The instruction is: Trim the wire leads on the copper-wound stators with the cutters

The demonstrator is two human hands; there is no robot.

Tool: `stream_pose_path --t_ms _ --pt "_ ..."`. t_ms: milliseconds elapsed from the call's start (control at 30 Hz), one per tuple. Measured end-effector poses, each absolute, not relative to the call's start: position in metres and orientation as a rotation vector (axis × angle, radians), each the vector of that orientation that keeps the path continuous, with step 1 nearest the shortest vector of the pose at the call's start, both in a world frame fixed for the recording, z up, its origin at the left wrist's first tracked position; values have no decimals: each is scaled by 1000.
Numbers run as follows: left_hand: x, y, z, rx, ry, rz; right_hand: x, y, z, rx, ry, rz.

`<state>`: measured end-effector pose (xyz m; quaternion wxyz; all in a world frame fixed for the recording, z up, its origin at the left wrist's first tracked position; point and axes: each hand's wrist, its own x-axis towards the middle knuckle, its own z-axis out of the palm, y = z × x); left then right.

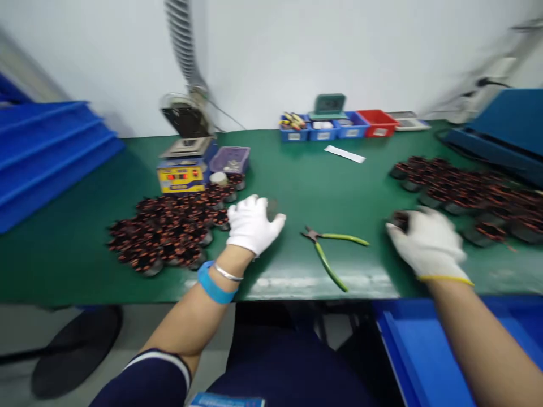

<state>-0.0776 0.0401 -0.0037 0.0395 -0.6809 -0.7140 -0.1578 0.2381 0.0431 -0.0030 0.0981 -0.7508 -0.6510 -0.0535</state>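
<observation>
My left hand [252, 225] wears a white glove and rests on the green mat [297, 181] beside a heap of copper-wound coil parts [169, 232]; its fingers curl round a dark part, blurred. My right hand [426, 240], also gloved, is closed over a dark coil part [399, 220] at the near edge of a second heap of coil parts [466, 192]. Green-handled pliers [333, 249] lie on the mat between my hands, touched by neither.
A yellow-and-blue solder station [184, 167] and a small purple tray [231, 159] stand behind the left heap. Small blue and red bins [335, 127] line the back wall. Blue crates [42, 147] sit at left, a blue bin [424, 350] below the table edge at right.
</observation>
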Motion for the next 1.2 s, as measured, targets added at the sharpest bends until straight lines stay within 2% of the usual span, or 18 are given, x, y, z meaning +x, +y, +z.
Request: stream_pose_path --t_ms 67,100,233,333,433,567,733,833,967,1067,1133,1200 --pt "-81 42 0 -2018 -2238 -460 236 36 -9 -2180 -1791 -334" --pt "-85 42 3 -1982 -2269 -444 229 28 -14 -2121 -1815 -284" --pt "-110 31 18 -1805 -2417 -350 182 -11 -38 -1848 -2225 283" --pt "-135 19 18 -1765 -2479 -201 164 -22 -47 -1835 -2311 380" --pt "-152 12 8 -1843 -2339 -146 170 -17 -46 -1987 -2223 368" --pt "-144 4 -3 -1954 -2184 -257 193 -8 -39 -2167 -2046 366" --pt "-83 -16 -8 -2316 -2075 -351 208 -8 -38 -2183 -1880 327" --pt "-54 -26 -11 -2645 -1851 -579 212 -17 -44 -2046 -1764 219" --pt "-44 -22 -11 -2671 -1747 -991 210 -34 -50 -1666 -1919 219" --pt "-46 -4 -6 -2910 -1891 -754 199 -41 -46 -1469 -2099 385" --pt "-47 13 -2 -3160 -1898 -498 192 -40 -39 -1458 -2149 511" --pt "-47 29 -2 -3428 -1850 -405 187 -36 -31 -1485 -2163 627"
